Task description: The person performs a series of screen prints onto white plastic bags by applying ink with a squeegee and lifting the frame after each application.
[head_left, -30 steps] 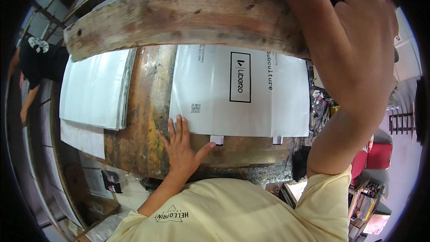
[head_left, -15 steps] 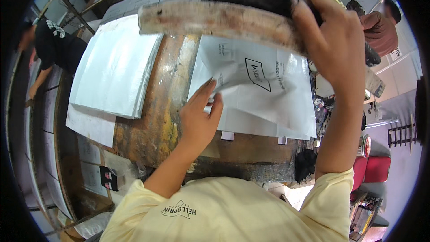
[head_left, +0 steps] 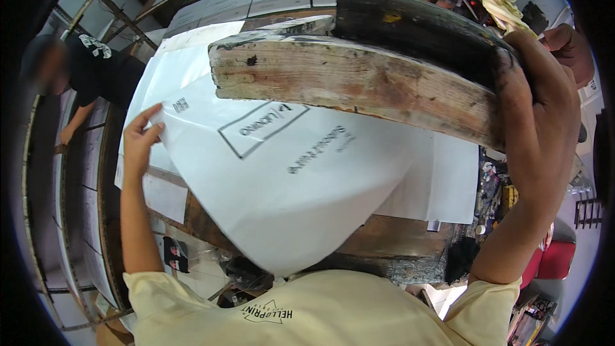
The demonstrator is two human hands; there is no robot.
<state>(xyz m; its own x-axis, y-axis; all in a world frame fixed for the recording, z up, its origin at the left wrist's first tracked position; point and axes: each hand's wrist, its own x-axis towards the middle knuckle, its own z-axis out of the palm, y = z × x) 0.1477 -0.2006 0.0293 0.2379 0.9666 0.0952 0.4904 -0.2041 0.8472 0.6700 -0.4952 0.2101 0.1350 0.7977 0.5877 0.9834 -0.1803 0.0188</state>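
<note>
My right hand [head_left: 537, 93] is wrapped round the right end of a raised wooden screen-printing frame [head_left: 352, 83], seen edge-on, with a dark, ink-stained bar [head_left: 413, 22] along its top. Pinched at its far-left corner by my left hand [head_left: 142, 138] is a printed white plastic sheet [head_left: 269, 186], bearing a black outlined design and lettering. The sheet slants in the air below the frame, its near corner drooping toward my shirt. Another white sheet [head_left: 455, 176] lies flat on the worktable [head_left: 397, 240], partly covered by the lifted one.
A white stack [head_left: 186, 67] stands at the left of the table, partly behind the lifted sheet. Metal racks [head_left: 96, 3] run along the left and back. A person in black [head_left: 106, 67] bends at the left; others are at the back right. A red chair [head_left: 556, 259] stands at the right.
My left hand has moved left and up, drawing the printed sheet off the table toward the stack. The frame in my right hand has shifted right and slightly lower in the picture.
</note>
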